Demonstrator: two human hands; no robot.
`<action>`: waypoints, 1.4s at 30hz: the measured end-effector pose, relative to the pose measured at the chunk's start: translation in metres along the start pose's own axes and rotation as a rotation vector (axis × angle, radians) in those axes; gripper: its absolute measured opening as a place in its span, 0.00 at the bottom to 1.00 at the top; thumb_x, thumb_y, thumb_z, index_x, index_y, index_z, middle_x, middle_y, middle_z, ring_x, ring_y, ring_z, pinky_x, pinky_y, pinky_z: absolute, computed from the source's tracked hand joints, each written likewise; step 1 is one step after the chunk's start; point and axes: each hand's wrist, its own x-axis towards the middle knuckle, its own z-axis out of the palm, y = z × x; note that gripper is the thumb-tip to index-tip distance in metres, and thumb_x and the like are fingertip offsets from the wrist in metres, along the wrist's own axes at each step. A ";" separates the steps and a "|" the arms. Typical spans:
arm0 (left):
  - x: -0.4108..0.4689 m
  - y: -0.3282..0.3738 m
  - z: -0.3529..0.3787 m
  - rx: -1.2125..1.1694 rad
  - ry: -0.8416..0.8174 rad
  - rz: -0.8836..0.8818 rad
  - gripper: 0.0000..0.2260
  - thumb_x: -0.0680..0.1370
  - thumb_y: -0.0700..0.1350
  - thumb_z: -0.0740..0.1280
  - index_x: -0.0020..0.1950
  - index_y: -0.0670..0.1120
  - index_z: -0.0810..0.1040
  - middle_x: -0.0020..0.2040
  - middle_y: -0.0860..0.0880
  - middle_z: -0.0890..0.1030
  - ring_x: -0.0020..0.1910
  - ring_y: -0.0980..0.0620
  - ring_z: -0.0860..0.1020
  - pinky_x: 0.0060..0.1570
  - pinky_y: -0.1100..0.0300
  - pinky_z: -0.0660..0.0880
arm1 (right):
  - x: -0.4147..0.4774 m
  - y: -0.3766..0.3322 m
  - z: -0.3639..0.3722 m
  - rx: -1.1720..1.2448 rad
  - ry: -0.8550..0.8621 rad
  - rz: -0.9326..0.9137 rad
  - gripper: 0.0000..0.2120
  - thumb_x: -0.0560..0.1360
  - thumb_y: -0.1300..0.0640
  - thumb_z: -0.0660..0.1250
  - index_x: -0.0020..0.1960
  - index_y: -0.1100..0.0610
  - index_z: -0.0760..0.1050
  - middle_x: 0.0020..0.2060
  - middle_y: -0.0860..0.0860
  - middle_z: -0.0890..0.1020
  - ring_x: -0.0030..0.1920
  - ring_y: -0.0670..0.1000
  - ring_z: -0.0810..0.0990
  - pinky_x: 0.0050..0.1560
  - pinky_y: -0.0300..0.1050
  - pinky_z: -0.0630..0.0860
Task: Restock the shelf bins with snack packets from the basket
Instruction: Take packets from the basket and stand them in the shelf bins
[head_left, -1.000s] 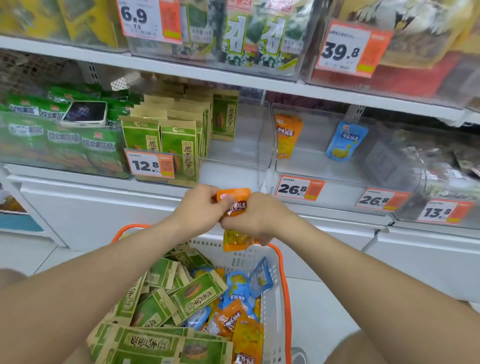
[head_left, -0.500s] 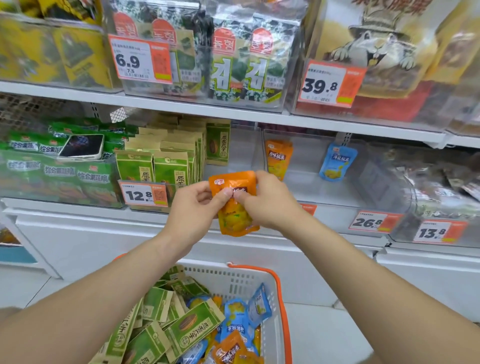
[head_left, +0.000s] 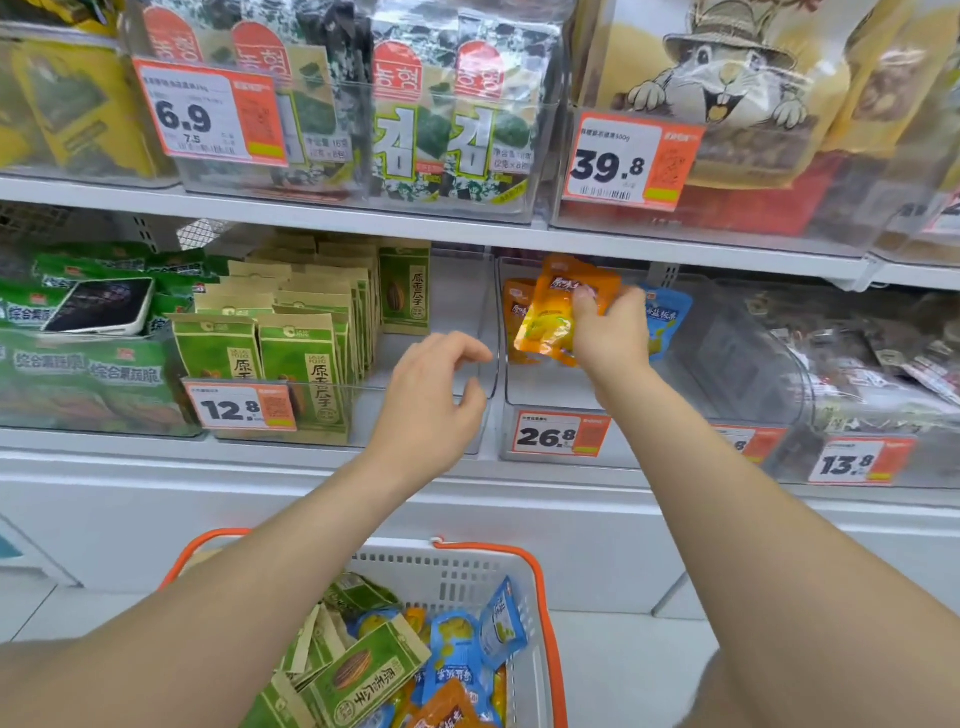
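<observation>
My right hand (head_left: 610, 338) grips an orange snack packet (head_left: 558, 312) and holds it inside the clear shelf bin (head_left: 550, 395) above the 26.8 tag. Another orange packet (head_left: 517, 312) leans at the bin's back left, and a blue packet (head_left: 667, 319) stands behind my hand. My left hand (head_left: 434, 395) hovers in front of the neighbouring bin with fingers loosely curled, holding nothing. Below, the white basket with orange rim (head_left: 545, 597) holds several green, blue and orange packets.
The bin to the left holds rows of green-and-tan seed packets (head_left: 298, 358). A phone (head_left: 101, 306) lies on green bags at far left. Bins at right hold dark packets (head_left: 872, 353). The upper shelf (head_left: 467, 234) overhangs the bins closely.
My left hand has let go of the orange packet and dropped back. My right hand has carried the packet up and to the right into the bin.
</observation>
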 end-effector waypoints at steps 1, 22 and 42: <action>0.003 0.001 0.004 -0.004 0.009 0.009 0.12 0.77 0.37 0.69 0.58 0.48 0.81 0.54 0.54 0.80 0.55 0.54 0.76 0.57 0.61 0.70 | 0.005 0.002 -0.001 -0.013 0.027 -0.003 0.17 0.83 0.48 0.65 0.62 0.61 0.68 0.55 0.58 0.78 0.59 0.62 0.77 0.58 0.56 0.75; 0.015 -0.024 0.036 0.377 -0.096 0.071 0.16 0.81 0.65 0.59 0.54 0.52 0.70 0.50 0.53 0.78 0.42 0.44 0.80 0.41 0.47 0.77 | 0.072 0.040 0.064 -0.431 -0.148 0.096 0.19 0.79 0.64 0.67 0.69 0.61 0.70 0.62 0.59 0.79 0.64 0.60 0.79 0.54 0.48 0.75; 0.007 -0.027 0.032 0.294 -0.099 0.149 0.15 0.82 0.61 0.61 0.56 0.51 0.71 0.52 0.54 0.77 0.48 0.48 0.79 0.39 0.52 0.73 | 0.062 0.031 0.060 -0.663 -0.400 0.117 0.12 0.81 0.51 0.70 0.59 0.57 0.74 0.57 0.56 0.79 0.60 0.58 0.80 0.66 0.53 0.78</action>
